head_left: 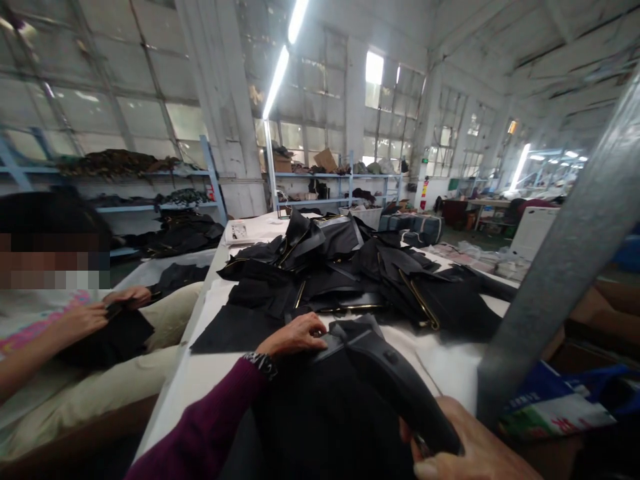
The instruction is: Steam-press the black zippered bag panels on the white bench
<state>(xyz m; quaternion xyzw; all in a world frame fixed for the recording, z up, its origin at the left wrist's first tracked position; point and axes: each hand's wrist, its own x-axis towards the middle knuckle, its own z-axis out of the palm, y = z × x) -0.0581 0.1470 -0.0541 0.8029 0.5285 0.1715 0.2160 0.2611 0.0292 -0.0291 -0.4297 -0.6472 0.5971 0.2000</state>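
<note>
- Right hand (473, 450), near edge of the surface (200, 373): cut off by the bottom edge. Fingertips hidden behind the black strap (400, 387) it grips.
- Left hand (295, 335): fingertips lost under a fold of black cloth (320, 413); pinching or pressing, cannot tell.
- Black cloth: near part runs off the bottom edge.
- Heap of black pieces (350, 267), middle of the surface: single pieces cannot be told apart.
- Metal post (565, 260): blurred, hides the surface's right edge.
- Paper (239, 231), far left corner: print too small to read.
- Co-worker's hand (83, 319), beyond the left edge: holds a dark piece (115, 340), kind unclear; the arm is cut off at the picture's side.
</note>
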